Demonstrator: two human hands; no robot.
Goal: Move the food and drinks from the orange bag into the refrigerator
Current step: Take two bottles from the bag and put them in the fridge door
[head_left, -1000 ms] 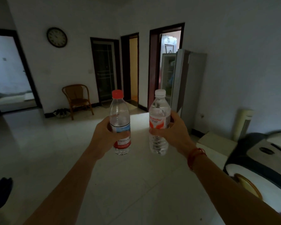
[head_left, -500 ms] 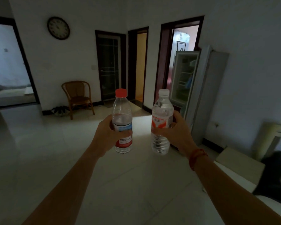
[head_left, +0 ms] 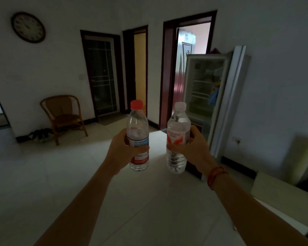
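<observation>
My left hand [head_left: 120, 153] grips a clear water bottle with a red cap [head_left: 137, 128], held upright in front of me. My right hand [head_left: 194, 150] grips a second clear water bottle with a white cap [head_left: 178, 125] and an orange-and-white label, also upright. The two bottles stand side by side, a little apart. Ahead on the right stands the refrigerator [head_left: 205, 86] with its door [head_left: 229, 96] swung open to the right; wire shelves and some coloured items show inside. The orange bag is out of view.
A wicker chair [head_left: 63, 116] stands against the far wall at left, below a round clock [head_left: 28, 27]. Three doorways line the back wall. A low pale table [head_left: 281, 197] sits at the right edge. Pale tiled floor [head_left: 78, 183] lies open between me and the refrigerator.
The refrigerator has grown larger and shifted toward the centre as the view moved closer. Both hands still hold their bottles upright in the same pose. The rounded black-and-white object at right has left the view.
</observation>
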